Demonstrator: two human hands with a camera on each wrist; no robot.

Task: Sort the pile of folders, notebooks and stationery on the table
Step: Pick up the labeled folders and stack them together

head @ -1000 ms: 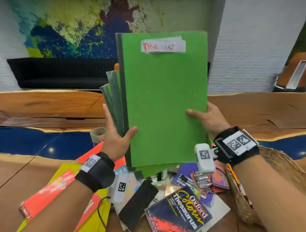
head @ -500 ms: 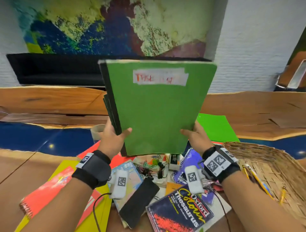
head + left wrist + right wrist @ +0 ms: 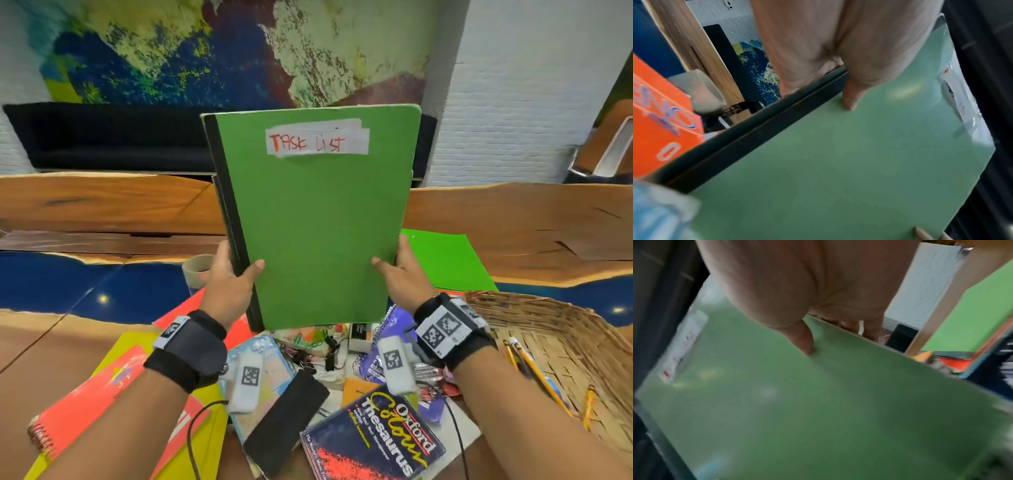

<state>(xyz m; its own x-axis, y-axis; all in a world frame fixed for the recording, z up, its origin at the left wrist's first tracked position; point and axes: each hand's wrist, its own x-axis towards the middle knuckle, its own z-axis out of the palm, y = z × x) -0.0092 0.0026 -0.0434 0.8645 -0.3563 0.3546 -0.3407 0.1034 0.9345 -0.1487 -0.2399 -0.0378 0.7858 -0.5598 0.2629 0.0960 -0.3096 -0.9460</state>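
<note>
I hold a stack of green notebooks [image 3: 315, 222] upright above the pile; the front one has a black spine and a white label reading "TASK LIST" [image 3: 317, 141]. My left hand [image 3: 233, 284] grips the spine edge, thumb on the cover, fingers behind. My right hand [image 3: 399, 277] grips the opposite edge the same way. The left wrist view shows the green cover [image 3: 838, 162] under my thumb [image 3: 850, 99]. The right wrist view shows the cover [image 3: 797, 402] pinched by my thumb [image 3: 804, 340]. How many notebooks are stacked behind the front one is hidden.
Below lie an Oxford thesaurus [image 3: 376, 438], a black pouch [image 3: 284, 418], a purple spiral notebook [image 3: 387, 346], binder clips [image 3: 315, 356], orange notebooks [image 3: 85, 404] on a yellow folder [image 3: 137, 342]. A wicker basket [image 3: 561, 329] with pencils sits right. A green folder [image 3: 445, 260] and tape roll [image 3: 197, 270] lie behind.
The fanned-out green notebooks have been squared into one neat stack and lowered slightly. Both hands slid to its lower side edges. The green folder on the table behind came into view.
</note>
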